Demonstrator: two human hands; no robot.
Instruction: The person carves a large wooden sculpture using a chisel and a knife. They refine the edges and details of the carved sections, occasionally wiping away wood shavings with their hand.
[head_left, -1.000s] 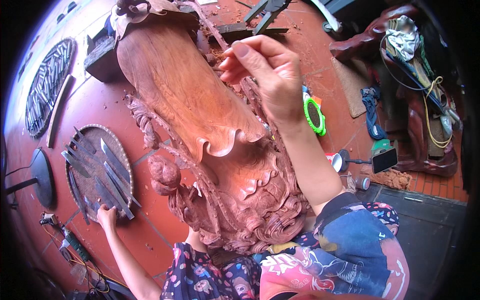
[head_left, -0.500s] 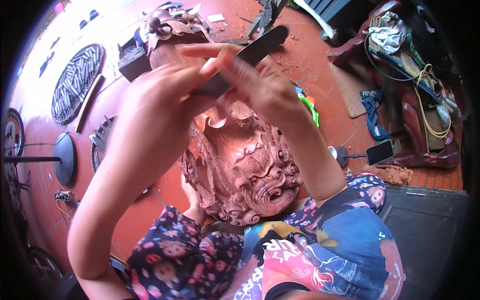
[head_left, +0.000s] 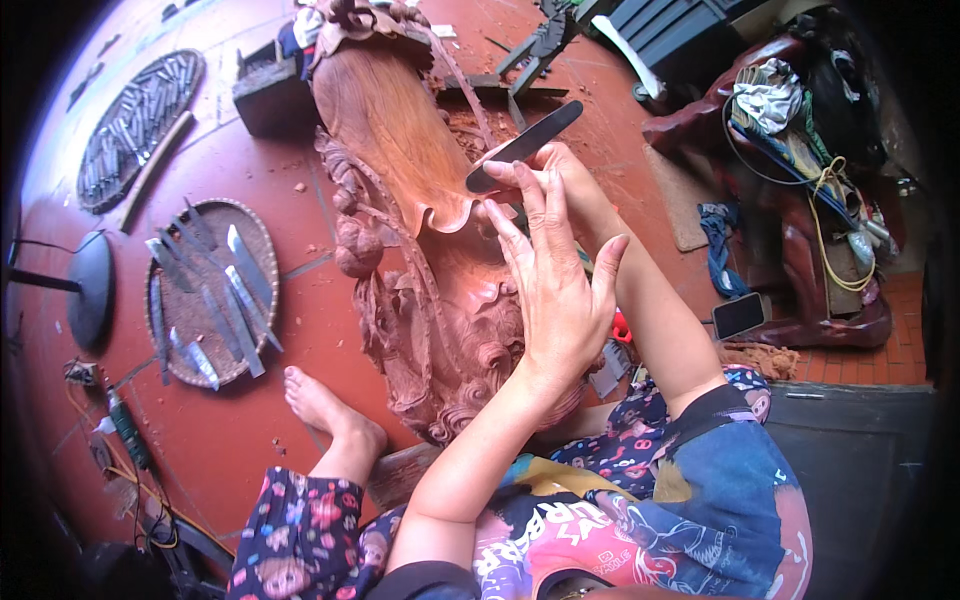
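A dark flat strip with rounded ends (head_left: 540, 138) slants over the carving, its near end against the fingertips. My right hand (head_left: 575, 185) grips it, partly hidden behind my left. My left hand (head_left: 562, 265) is open, back up, with fingers stretched and thumb apart; its fingertips come close to the strip's near end, and whether they touch it I cannot tell. Below both hands lies a large reddish-brown wood carving (head_left: 385, 130), smooth along the middle, with curled scrolls and knobbed stems along its sides. My forearms hide part of its lower right.
Left of the carving, a round woven tray (head_left: 205, 375) holds several blades. Another round tray (head_left: 95, 190) with many metal tools lies farther off. A black round base (head_left: 92, 290), a phone (head_left: 738, 316) on a stand and a dark wooden piece draped with cords (head_left: 800, 240) stand around.
My left arm has swung from the left side to the lower middle, and its hand has opened beside the strip. The strip now sits lower, to the right of the carving's smooth part.
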